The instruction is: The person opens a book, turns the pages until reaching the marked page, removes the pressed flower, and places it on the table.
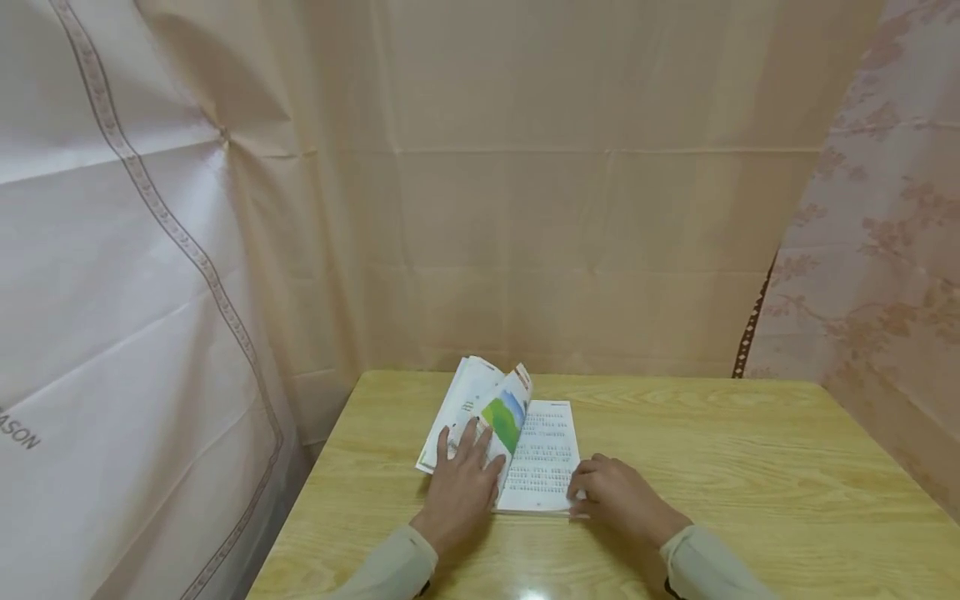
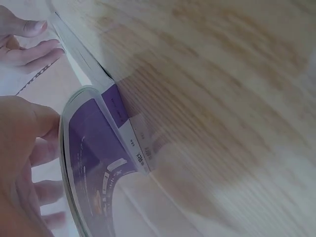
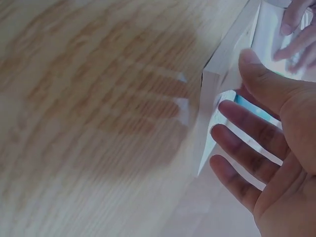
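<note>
A paperback book (image 1: 543,454) lies spread on the table, its right side printed with lines of text. On the left, a page with a green and blue picture (image 1: 504,421) stands partly raised. My left hand (image 1: 461,487) rests on the left pages with its fingers spread. From the left wrist view, the purple cover (image 2: 94,133) bends upward beside that hand. My right hand (image 1: 618,496) is at the lower right corner, where thumb and index finger pinch a page corner (image 3: 228,85). Its other fingers extend loosely past the book's edge.
The wood-grain table (image 1: 712,433) extends on both sides of the book. A beige curtain (image 1: 562,208) hangs behind it, with a pale sheet (image 1: 135,333) at the left and a flowered one (image 1: 885,275) at the right.
</note>
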The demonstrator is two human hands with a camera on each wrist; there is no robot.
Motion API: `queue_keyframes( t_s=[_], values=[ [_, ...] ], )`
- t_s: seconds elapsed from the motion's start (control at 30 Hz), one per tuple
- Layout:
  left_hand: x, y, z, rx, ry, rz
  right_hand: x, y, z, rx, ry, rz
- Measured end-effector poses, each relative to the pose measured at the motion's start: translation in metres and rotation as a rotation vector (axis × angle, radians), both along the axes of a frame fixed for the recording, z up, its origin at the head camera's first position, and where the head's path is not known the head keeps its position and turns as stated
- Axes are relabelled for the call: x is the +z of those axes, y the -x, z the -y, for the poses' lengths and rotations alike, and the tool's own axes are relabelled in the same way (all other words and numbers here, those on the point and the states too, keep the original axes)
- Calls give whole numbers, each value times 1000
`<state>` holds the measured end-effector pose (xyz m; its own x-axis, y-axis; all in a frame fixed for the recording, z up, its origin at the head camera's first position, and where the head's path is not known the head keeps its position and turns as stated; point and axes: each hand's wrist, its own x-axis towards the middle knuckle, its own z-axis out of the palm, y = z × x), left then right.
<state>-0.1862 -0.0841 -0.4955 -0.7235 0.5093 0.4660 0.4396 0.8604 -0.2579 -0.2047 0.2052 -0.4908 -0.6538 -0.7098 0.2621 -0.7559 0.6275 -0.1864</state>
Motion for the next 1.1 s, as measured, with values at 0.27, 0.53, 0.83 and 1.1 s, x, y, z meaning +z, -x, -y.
queue_keyframes(
  t_s=[0.27,0.53,0.83,1.1],
  values=[
    [-4,1,4,-52,18,1,-1,4,-3,61,22,-93],
    [-1,2,0,-121,4,85,2,2,-2,29,19,-106],
    [0,3,-6,-52,45,147,16,3,5,-76,144,-118],
    [-1,4,-6,-49,44,85,22,4,12,-126,316,-192]
  ],
)
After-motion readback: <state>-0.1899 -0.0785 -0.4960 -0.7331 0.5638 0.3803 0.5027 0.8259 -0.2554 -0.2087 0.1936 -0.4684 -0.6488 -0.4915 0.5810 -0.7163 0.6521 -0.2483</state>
